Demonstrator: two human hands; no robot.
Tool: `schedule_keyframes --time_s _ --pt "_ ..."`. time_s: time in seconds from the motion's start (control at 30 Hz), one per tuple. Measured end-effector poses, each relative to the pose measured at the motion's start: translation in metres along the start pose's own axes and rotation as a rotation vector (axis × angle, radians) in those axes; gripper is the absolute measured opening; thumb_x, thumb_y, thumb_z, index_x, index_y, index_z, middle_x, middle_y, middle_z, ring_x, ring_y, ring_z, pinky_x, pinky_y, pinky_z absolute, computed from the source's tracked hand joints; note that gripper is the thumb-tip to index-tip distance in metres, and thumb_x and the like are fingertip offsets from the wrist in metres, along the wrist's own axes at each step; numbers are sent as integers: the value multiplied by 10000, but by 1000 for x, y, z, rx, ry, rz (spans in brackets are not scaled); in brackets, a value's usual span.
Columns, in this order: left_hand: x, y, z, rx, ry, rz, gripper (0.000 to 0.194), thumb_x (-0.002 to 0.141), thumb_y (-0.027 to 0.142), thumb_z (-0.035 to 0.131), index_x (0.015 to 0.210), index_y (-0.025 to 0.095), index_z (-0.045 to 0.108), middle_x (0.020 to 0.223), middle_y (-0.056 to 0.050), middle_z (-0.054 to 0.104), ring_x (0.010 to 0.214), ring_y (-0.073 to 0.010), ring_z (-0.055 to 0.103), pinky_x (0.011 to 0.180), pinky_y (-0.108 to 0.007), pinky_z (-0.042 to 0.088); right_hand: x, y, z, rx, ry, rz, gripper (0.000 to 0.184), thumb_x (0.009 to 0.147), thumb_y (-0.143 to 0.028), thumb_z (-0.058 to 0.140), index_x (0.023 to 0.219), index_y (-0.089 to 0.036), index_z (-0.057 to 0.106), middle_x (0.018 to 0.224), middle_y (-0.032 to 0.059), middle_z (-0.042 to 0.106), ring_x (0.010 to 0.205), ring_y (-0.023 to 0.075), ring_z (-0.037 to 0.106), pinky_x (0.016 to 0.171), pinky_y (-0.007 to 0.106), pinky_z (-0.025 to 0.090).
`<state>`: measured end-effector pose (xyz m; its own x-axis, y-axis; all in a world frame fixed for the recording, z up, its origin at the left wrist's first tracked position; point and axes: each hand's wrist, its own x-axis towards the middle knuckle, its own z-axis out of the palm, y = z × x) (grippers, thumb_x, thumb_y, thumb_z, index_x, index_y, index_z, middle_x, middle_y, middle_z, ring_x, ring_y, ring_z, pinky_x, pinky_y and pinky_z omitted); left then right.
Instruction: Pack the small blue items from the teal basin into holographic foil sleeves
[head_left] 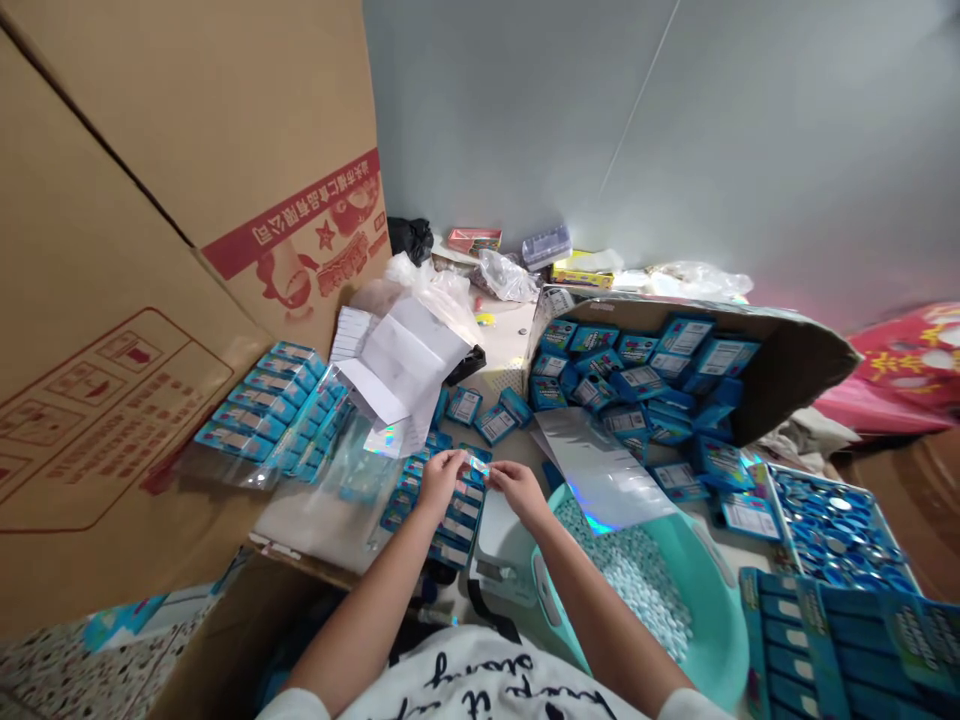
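My left hand (pixel 441 476) and my right hand (pixel 515 486) meet over the table, both pinching a small shiny holographic sticker (pixel 478 465) between the fingertips. Just beneath them lie rows of small blue boxes (pixel 457 515). To my right, a teal basin (pixel 709 610) holds several small pale pellets (pixel 637 580), and a sheet of silvery holographic film (pixel 596 470) rests on its rim.
A big brown carton (pixel 135 300) stands at left, with bagged blue boxes (pixel 274 415) leaning on it. A tipped carton (pixel 795 360) at right spills blue boxes (pixel 645 375). White papers (pixel 405 365), plastic bags (pixel 506 275) and a tray of blue rings (pixel 836 530) surround the hands.
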<state>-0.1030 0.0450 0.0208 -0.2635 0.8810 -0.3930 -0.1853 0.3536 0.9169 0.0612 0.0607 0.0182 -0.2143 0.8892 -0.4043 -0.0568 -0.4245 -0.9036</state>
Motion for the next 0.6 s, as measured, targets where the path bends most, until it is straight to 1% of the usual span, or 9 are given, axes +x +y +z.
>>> schedule_keyframes --time_s 0.1,0.2,0.3,0.4,0.5,0.6 --pt "-1 8 -6 -68 -52 -67 379 758 501 691 876 142 718 779 -79 742 766 -208 705 703 -297 531 -6 -10 -8 74 -99 59 380 646 -461 754 867 -152 763 769 75 738 732 212 666 779 348 518" --pt "-6 16 -12 -121 -89 -109 402 748 514 699 869 131 721 757 -88 744 766 -220 712 710 -308 533 -11 -15 -13 118 -153 89 425 644 -468 790 918 -144 765 821 87 754 773 213 686 831 359 525" --pt "-13 20 -14 -164 -105 -122 382 729 491 726 856 131 718 761 -91 744 772 -222 713 706 -306 534 -14 -16 -13 144 -147 92 454 615 -456 831 949 -158 760 811 71 759 777 213 699 867 372 526" --pt "-19 23 -14 -207 -95 -121 339 724 465 733 848 151 701 781 -78 741 765 -209 710 703 -307 544 -18 -19 -11 169 -118 87 505 613 -424 840 1047 -189 733 806 47 762 787 219 714 872 381 534" --pt "-28 31 -16 -237 -97 -116 332 738 465 710 877 164 689 835 -80 743 790 -206 712 755 -334 562 -28 -32 -11 196 -113 87 461 651 -366 810 1067 -188 722 849 54 766 814 225 725 859 365 542" --pt "-38 41 -19 -214 -128 -100 393 757 508 681 917 149 697 866 -102 745 841 -226 716 798 -360 568 -40 -49 -14 246 -161 88 403 693 -348 769 1044 -156 727 875 83 764 856 241 730 868 360 544"
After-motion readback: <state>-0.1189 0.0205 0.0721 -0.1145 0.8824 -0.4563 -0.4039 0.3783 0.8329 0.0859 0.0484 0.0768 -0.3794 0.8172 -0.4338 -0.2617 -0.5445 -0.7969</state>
